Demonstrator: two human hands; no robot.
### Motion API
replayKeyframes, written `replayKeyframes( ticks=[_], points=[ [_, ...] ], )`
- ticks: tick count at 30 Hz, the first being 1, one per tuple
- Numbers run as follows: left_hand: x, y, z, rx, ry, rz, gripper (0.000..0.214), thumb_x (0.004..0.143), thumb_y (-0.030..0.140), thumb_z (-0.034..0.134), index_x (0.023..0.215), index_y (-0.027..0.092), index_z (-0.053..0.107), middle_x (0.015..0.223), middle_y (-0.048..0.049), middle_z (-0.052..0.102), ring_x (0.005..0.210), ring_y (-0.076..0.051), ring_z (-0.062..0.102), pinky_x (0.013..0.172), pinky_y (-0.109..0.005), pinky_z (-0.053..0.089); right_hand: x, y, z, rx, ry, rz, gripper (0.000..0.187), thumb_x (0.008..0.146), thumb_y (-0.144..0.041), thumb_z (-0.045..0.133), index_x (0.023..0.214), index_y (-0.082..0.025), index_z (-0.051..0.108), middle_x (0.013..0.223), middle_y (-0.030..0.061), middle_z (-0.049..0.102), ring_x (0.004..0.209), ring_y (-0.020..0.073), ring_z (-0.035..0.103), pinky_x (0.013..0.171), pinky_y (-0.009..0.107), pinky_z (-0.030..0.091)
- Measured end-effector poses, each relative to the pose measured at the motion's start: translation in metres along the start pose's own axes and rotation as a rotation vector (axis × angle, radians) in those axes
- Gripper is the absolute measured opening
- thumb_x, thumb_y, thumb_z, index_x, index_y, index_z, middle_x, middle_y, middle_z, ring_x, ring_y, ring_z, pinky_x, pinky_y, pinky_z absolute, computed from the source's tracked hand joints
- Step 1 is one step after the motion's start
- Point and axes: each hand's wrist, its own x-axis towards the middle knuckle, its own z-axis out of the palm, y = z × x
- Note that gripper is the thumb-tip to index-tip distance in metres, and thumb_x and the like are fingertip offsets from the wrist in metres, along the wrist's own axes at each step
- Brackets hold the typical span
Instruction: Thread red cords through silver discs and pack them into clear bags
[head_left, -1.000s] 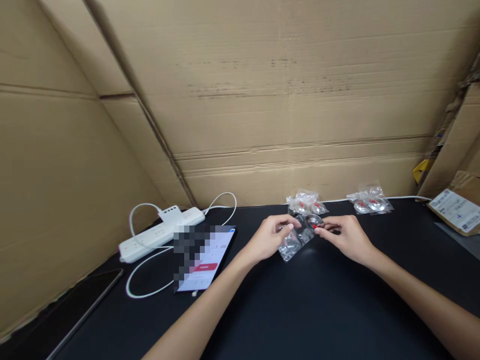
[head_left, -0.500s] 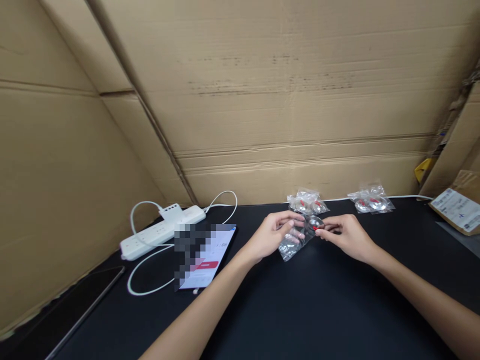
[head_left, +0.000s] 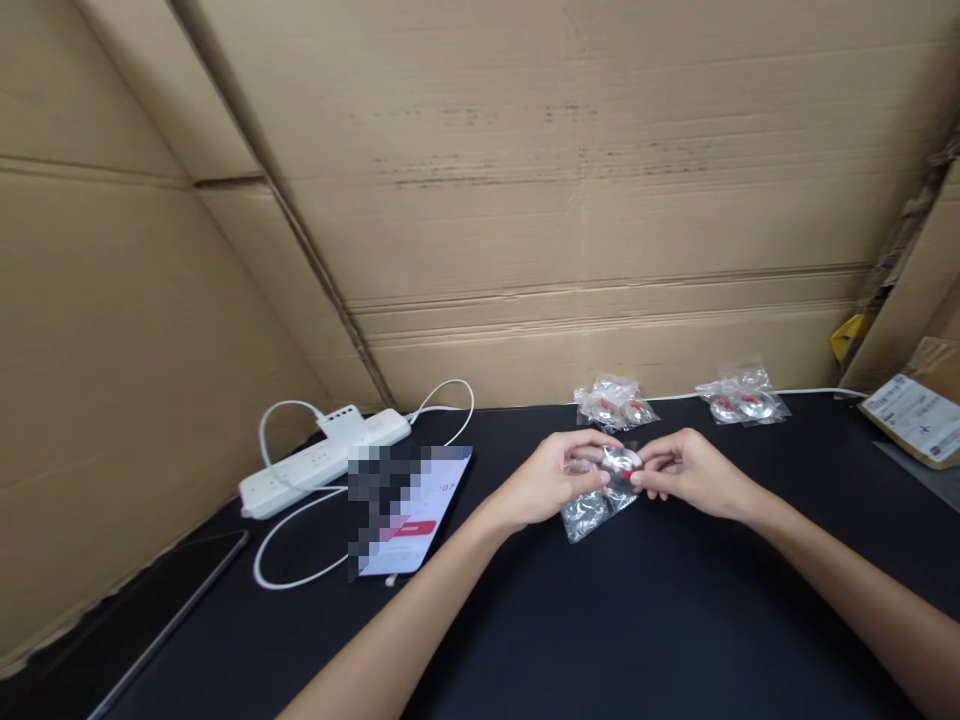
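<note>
Between my hands is a clear plastic bag (head_left: 586,514) with a round silvery metal disc (head_left: 620,462) bearing a red mark at its upper end. My left hand (head_left: 562,477) pinches the bag and the disc's left edge between thumb and fingers. From the other side, my right hand (head_left: 679,472) has its thumb and fingertips closed on the disc's right edge by the red mark. Whether the disc lies wholly inside the bag I cannot tell. Behind my hands lie a bagged pair of similar discs (head_left: 616,405) and, farther right, another bagged pair (head_left: 744,400).
A white power strip (head_left: 322,462) with cables stands at the left, beside a lit phone or tablet (head_left: 431,515). A dark flat device (head_left: 150,620) lies at the lower left. Cardboard walls (head_left: 570,200) enclose the black table. A labelled brown packet (head_left: 911,420) sits at the right.
The disc and bag have come slightly lower and nearer to me. My left hand has shifted right, its thumb now at the disc's edge. My right hand stays close by.
</note>
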Motion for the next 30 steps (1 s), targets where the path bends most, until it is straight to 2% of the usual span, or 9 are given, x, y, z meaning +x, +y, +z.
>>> replayKeyframes(
  ticks=[4,11,18,22,26,30],
  points=[
    [0.002,0.001,0.005,0.011,0.117,0.001,0.033,0.079,0.023,0.069,0.111,0.017,0.065,0.100,-0.0097,0.071,0.089,-0.022,0.067,0.081,-0.037,0.051,0.003,0.000,0.001,0.083,0.131,-0.017,0.023,0.076,-0.036,0.074,0.086,-0.016,0.074,0.064,0.0027,0.068,0.055,0.0134,0.061,0.053,0.026,0.051],
    [0.003,-0.002,0.022,-0.102,0.178,0.005,0.031,0.077,0.027,0.073,0.106,0.017,0.066,0.104,-0.0103,0.071,0.101,-0.025,0.066,0.090,-0.040,0.049,0.003,0.003,0.008,0.105,0.114,-0.029,0.022,0.075,-0.036,0.075,0.085,-0.017,0.073,0.077,0.0042,0.071,0.070,0.0160,0.066,0.069,0.031,0.056],
    [0.006,-0.007,0.030,-0.193,0.279,0.029,0.032,0.073,0.027,0.076,0.101,0.016,0.064,0.106,-0.0098,0.067,0.100,-0.023,0.064,0.090,-0.038,0.051,0.003,-0.003,0.009,0.059,0.218,-0.078,0.022,0.074,-0.031,0.076,0.087,-0.017,0.066,0.079,0.0041,0.067,0.070,0.0154,0.062,0.067,0.030,0.054],
    [0.006,-0.007,0.032,-0.267,0.310,0.050,0.031,0.071,0.027,0.078,0.095,0.017,0.061,0.101,-0.0062,0.063,0.093,-0.020,0.064,0.086,-0.035,0.051,0.002,-0.007,0.009,0.035,0.244,-0.099,0.016,0.076,-0.031,0.074,0.082,-0.017,0.067,0.074,0.0030,0.066,0.065,0.0142,0.059,0.060,0.028,0.050],
    [0.005,-0.005,0.035,-0.358,0.319,0.044,0.027,0.071,0.025,0.078,0.087,0.017,0.058,0.093,-0.0014,0.059,0.079,-0.014,0.062,0.077,-0.030,0.052,0.001,-0.007,0.010,0.015,0.252,-0.172,0.016,0.083,-0.034,0.068,0.086,-0.019,0.072,0.083,0.0056,0.068,0.072,0.0170,0.061,0.067,0.032,0.051],
    [0.005,-0.001,0.037,-0.405,0.357,0.076,0.023,0.074,0.022,0.076,0.081,0.016,0.055,0.086,-0.0004,0.060,0.079,-0.012,0.061,0.074,-0.025,0.049,0.001,-0.006,0.010,-0.019,0.423,-0.275,0.018,0.084,-0.036,0.067,0.090,-0.021,0.072,0.090,0.0058,0.062,0.068,0.0148,0.054,0.064,0.031,0.050]
  ],
)
